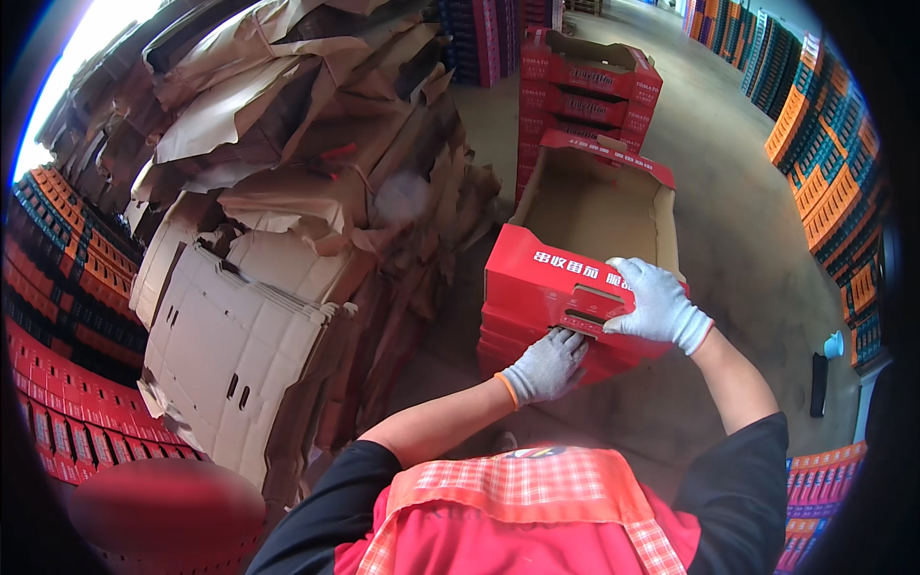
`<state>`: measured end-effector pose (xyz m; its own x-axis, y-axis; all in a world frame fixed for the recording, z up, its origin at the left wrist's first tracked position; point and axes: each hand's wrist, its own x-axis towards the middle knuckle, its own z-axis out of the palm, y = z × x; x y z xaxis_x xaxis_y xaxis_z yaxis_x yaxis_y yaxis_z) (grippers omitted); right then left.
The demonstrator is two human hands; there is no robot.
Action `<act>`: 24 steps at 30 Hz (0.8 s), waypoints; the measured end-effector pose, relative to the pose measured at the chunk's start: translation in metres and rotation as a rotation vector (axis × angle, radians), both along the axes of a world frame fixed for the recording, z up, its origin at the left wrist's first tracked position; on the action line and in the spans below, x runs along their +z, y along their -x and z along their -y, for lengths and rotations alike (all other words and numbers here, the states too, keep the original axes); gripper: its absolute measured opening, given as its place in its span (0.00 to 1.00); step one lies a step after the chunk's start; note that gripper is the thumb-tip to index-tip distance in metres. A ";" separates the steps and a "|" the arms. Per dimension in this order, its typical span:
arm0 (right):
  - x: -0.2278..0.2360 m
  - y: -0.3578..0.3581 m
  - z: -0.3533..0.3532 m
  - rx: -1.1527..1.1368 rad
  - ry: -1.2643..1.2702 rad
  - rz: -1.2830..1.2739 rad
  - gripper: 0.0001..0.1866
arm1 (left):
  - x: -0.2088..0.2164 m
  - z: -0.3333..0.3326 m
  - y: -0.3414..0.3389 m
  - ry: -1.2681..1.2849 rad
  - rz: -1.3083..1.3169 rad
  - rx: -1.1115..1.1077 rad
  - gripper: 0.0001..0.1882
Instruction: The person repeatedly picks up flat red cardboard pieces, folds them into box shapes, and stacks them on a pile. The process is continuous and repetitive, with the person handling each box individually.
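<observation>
An open red cardboard box (532,264) with a brown inside tops a stack of similar red boxes right in front of me. My right hand (652,302), in a white knitted glove, grips the near right corner of its front wall, thumb outside and fingers toward the rim. Lower down, my left hand (551,364), in a grey-white glove with an orange cuff, has its fingertips pushed into the slot in the front wall, partly hidden there. Both hands touch the stack.
Behind stands another stack of red boxes (586,91). At the left rises a tall heap of flattened brown cardboard (249,355). Orange and teal stacks (824,182) line the right side, where a light-blue cup-like thing (834,345) also shows. Red boxes (86,402) fill the lower left.
</observation>
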<state>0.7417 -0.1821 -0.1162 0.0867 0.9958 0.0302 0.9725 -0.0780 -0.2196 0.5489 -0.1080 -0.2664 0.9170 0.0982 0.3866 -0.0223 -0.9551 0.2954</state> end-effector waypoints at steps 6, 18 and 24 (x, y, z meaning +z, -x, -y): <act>-0.044 0.004 0.005 0.041 -0.049 -0.009 0.44 | 0.010 0.018 0.032 0.222 -0.196 -0.040 0.27; -0.029 0.200 -0.084 0.518 0.137 -0.739 0.21 | -0.018 -0.018 0.410 -0.063 0.185 1.375 0.45; -0.088 0.368 -0.252 1.320 0.453 -0.479 0.19 | -0.076 -0.029 0.648 0.027 0.116 2.175 0.54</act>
<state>0.3740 0.0696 -0.2039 -0.9586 0.2767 -0.0678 0.2362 0.6387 -0.7323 -0.0995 -0.0789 -0.3421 -0.6277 0.6690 0.3980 0.7763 0.5006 0.3830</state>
